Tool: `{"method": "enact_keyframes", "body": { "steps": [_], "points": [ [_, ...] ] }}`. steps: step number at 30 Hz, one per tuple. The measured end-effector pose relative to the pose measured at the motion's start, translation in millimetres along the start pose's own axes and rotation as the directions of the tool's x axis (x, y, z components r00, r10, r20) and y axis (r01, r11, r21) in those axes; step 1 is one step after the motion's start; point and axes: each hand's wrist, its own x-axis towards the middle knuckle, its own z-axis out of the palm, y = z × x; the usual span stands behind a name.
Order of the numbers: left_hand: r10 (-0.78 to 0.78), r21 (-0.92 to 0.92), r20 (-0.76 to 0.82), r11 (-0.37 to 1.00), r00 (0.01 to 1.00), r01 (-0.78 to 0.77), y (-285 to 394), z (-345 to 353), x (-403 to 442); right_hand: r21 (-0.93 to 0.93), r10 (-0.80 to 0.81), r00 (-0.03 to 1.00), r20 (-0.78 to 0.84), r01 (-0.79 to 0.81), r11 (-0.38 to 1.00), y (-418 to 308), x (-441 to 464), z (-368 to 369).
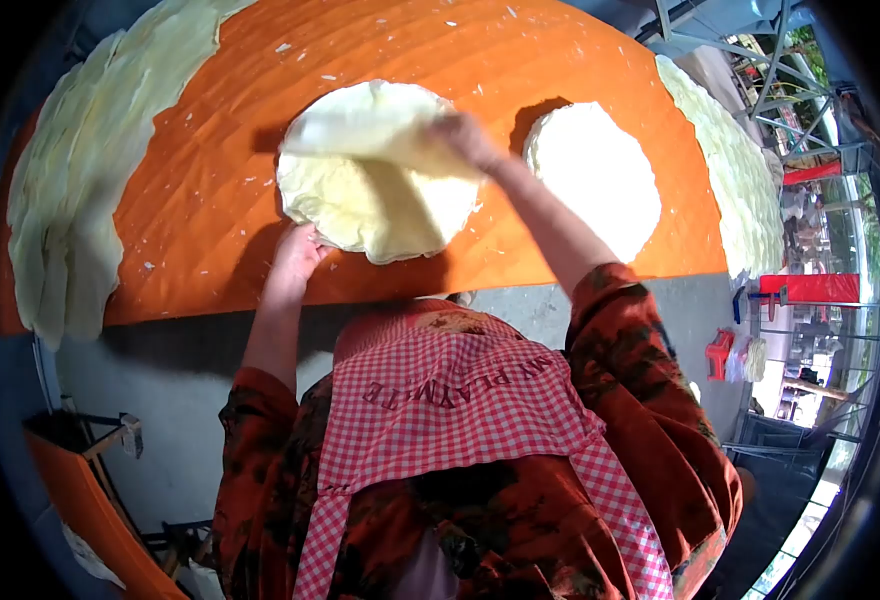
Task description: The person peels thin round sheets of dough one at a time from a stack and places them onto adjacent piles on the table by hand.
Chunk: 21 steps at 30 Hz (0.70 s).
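Observation:
A stack of thin, pale round dough sheets point(380, 215) lies on the orange table in front of me. Its top sheet point(345, 130) is lifted and blurred, curving over the stack and casting a shadow on it. My right hand point(463, 140), smeared by motion, has its fingers closed at the right edge of that raised sheet. At the near left rim of the stack, my left hand point(303, 252) pinches an edge; whether it grips one sheet or several is hidden. A second round stack point(595, 180), brightly lit, sits to the right of my right forearm.
Overlapping pale sheets point(90, 150) cover the table's left end, some hanging past its front edge. More sheets point(725, 165) line the right end. White scraps dot the orange tabletop point(520, 50). A red stool point(720, 353) stands on the floor at right, an orange-covered frame point(95, 490) at lower left.

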Motion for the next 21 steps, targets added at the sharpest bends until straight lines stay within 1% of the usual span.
{"method": "enact_keyframes", "body": {
  "steps": [1, 2, 3, 4, 5, 7, 9, 10, 11, 12, 13, 14, 16, 17, 18, 19, 21],
  "points": [
    [0.020, 0.020, -0.043, 1.000, 0.999, -0.019, -2, 2, 0, -0.062, -0.008, 0.999, -0.042, 0.005, 0.998, -37, 6, -21],
    [0.036, 0.058, -0.091, 0.998, 0.995, -0.031, -6, 3, -2, -0.244, -0.089, 0.990, -0.112, 0.060, 0.968, -59, 15, -36],
    [0.055, 0.097, -0.137, 0.994, 0.989, -0.042, -11, 3, -3, -0.170, -0.072, 0.985, -0.155, 0.046, 0.984, -95, 9, -37],
    [0.076, 0.136, -0.182, 0.989, 0.980, -0.051, -17, 4, -5, -0.408, -0.159, 0.981, -0.109, 0.101, 0.907, -144, -10, -32],
    [0.099, 0.088, -0.167, 0.992, 0.981, -0.085, -28, 4, -8, -0.618, -0.233, 0.972, -0.043, 0.157, 0.770, -174, -27, -24],
    [0.149, -0.008, -0.148, 0.988, 0.978, -0.152, -61, 1, -21, -0.753, -0.472, 0.881, -0.025, 0.294, 0.589, -138, -29, 7],
    [0.297, 0.037, -0.108, 0.955, 0.949, -0.294, -92, 3, -36, -0.859, -0.349, 0.936, -0.036, 0.149, 0.489, -108, -48, 68],
    [0.415, 0.174, -0.003, 0.896, 0.910, -0.408, -90, 11, -50, -0.875, -0.392, 0.918, -0.060, 0.140, 0.462, -71, -54, 100],
    [0.343, 0.145, -0.018, 0.930, 0.939, -0.337, -88, 12, -52, -0.869, -0.322, 0.946, -0.029, 0.136, 0.476, -49, -65, 123],
    [0.265, 0.115, -0.031, 0.959, 0.964, -0.260, -87, 11, -55, -0.859, -0.155, 0.987, 0.029, 0.104, 0.501, -20, -75, 142],
    [0.184, 0.083, -0.041, 0.980, 0.982, -0.181, -87, 10, -57, -0.853, 0.017, 0.996, 0.090, 0.068, 0.517, 1, -82, 155],
    [0.198, 0.061, 0.031, 0.978, 0.980, -0.200, -84, 10, -55, -0.853, -0.003, 0.996, 0.092, 0.080, 0.515, 8, -86, 160],
    [0.137, 0.005, 0.004, 0.991, 0.991, -0.137, -80, 8, -52, -0.852, -0.045, 0.995, 0.091, 0.101, 0.513, 10, -87, 160],
    [0.103, -0.017, -0.007, 0.994, 0.995, -0.104, -79, 7, -50, -0.828, -0.040, 0.996, 0.081, 0.090, 0.553, 10, -82, 158],
    [0.108, 0.024, -0.061, 0.994, 0.992, -0.107, -78, 12, -51, -0.801, -0.034, 0.997, 0.067, 0.074, 0.594, 6, -75, 154],
    [0.078, 0.074, -0.099, 0.995, 0.992, -0.071, -75, 15, -51, -0.772, -0.029, 0.998, 0.053, 0.059, 0.633, 0, -67, 151],
    [0.013, 0.162, -0.184, 0.987, 0.983, 0.017, -71, 23, -57, -0.756, 0.034, 0.993, 0.110, 0.061, 0.652, -15, -65, 155]
  ]
}}
